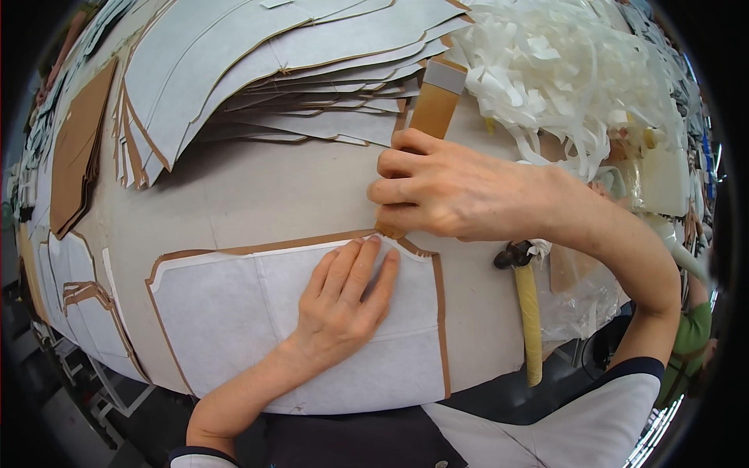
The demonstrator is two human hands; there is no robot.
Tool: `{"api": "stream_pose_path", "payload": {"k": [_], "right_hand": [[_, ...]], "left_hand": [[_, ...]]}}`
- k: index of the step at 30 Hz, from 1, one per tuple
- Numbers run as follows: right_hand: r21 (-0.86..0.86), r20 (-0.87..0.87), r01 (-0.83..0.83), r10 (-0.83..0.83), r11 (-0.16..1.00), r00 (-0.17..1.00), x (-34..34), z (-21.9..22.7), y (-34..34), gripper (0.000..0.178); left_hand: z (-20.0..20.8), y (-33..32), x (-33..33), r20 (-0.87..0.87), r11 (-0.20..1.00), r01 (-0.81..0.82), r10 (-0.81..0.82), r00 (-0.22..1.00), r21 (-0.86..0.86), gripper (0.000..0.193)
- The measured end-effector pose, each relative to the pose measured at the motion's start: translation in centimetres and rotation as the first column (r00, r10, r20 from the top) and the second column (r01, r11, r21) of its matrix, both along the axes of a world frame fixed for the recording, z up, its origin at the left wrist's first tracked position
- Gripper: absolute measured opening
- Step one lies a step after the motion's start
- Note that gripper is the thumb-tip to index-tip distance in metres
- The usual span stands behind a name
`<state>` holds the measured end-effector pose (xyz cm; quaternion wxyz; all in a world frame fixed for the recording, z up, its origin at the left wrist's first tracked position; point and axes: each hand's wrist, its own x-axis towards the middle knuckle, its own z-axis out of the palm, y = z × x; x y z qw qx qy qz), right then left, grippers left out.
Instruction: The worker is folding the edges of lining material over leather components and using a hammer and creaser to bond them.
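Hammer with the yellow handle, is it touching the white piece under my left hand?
Apart: the head view shows a strip of tabletop between the hammer and the white piece.

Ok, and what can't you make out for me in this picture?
Head view:
- The middle of the brown bar: covered by the right hand.
- Part of the white panel: under the left hand.
- The far side of the panel stack: cut off by the upper edge.
- The green garment at right: blurred, partly lost in the dark rim.
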<state>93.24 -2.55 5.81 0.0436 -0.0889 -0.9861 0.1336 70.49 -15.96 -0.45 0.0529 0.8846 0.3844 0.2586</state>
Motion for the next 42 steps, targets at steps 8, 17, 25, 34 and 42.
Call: {"api": "stream_pose_path", "payload": {"k": [8,17,25,34,42], "right_hand": [[0.029,-0.031,-0.101,0.102,0.995,0.994,-2.1,0.0,1.3,0.021],[0.165,0.004,-0.192,0.194,0.967,0.981,-4.6,-0.2,2.3,0.008],[0.096,-0.114,-0.028,0.039,0.995,0.993,-7.0,-1.1,1.6,0.020],[-0.113,-0.160,0.542,-0.553,0.833,0.817,-5.5,-2.4,-4.0,0.027],[-0.232,-0.307,0.518,-0.567,0.823,0.764,-17.8,-2.7,-6.1,0.030]], "left_hand": [[-0.1,-0.1,-0.3,-0.020,0.999,-0.025,0.026,0.999,0.046,0.041],[0.0,0.0,-0.2,0.037,0.998,-0.011,0.009,0.999,0.059,0.031],[0.0,-0.1,-0.5,0.091,0.997,-0.057,0.053,0.994,0.046,0.034],[0.9,-3.9,-5.0,0.093,0.992,0.094,-0.086,0.992,-0.080,0.037],[2.9,-2.6,-21.1,0.132,0.934,-0.353,0.357,0.925,-0.052,0.045]]}}
